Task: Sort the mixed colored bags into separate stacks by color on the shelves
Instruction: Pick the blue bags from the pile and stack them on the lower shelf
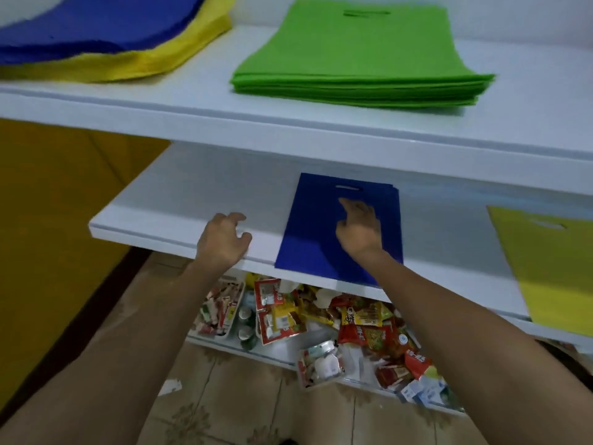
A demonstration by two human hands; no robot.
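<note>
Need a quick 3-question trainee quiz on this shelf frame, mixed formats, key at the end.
1. True or false: the green stack lies on the upper shelf.
2. What does the right hand rest on? A) a yellow bag B) the blue bag C) a snack packet
3. Fill in: the left hand holds ____.
Key: 1 true; 2 B; 3 nothing.

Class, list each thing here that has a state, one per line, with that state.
Blue bags: flat on lower shelf, overhanging its front edge.
Yellow bag: flat on lower shelf, overhanging.
Green stack: neat, upper shelf.
Mixed pile: blue over yellow, unsorted.
Left hand: loosely curled, empty.
Right hand: resting on blue bags.
</note>
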